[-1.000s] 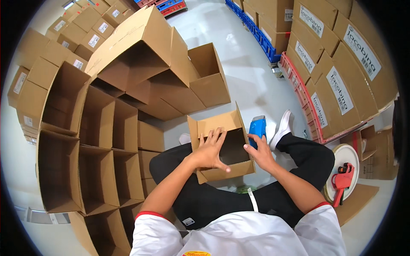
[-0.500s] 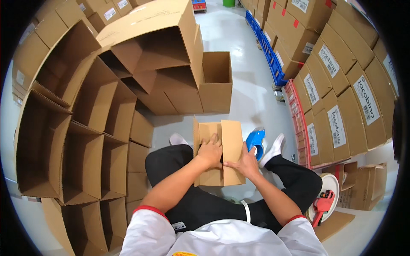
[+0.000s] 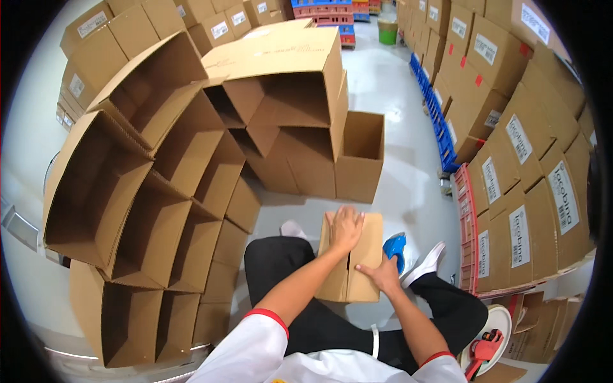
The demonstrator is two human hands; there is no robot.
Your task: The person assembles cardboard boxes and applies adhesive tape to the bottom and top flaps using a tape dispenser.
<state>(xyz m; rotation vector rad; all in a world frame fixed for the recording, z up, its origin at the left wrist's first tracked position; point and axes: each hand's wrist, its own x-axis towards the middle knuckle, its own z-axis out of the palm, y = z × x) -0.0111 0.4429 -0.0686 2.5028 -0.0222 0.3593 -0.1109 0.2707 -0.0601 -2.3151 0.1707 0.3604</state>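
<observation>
A small cardboard box [image 3: 364, 252] sits between my legs, its two long top flaps folded nearly flat with a narrow dark gap between them. My left hand [image 3: 347, 228] lies on the left flap near the box's far end, fingers stretched out. At the right side, my right hand [image 3: 381, 274] grips the box, with the thumb on the right flap and the fingers down the side, partly hidden. Just beyond those fingers is a blue tape dispenser [image 3: 395, 249]; whether the hand touches it, I cannot tell.
Open empty cartons [image 3: 137, 233] are stacked on my left and ahead. Labelled cartons [image 3: 520, 236] stand on a red pallet [image 3: 468, 230] at right, beyond it a blue pallet [image 3: 434, 118]. A red tape dispenser [image 3: 485, 348] lies on a round white lid [image 3: 501, 322] near my right knee.
The box's flaps have come down from partly raised to nearly flat. My left hand has moved from inside the box onto the top. The view has tilted up and shifted left.
</observation>
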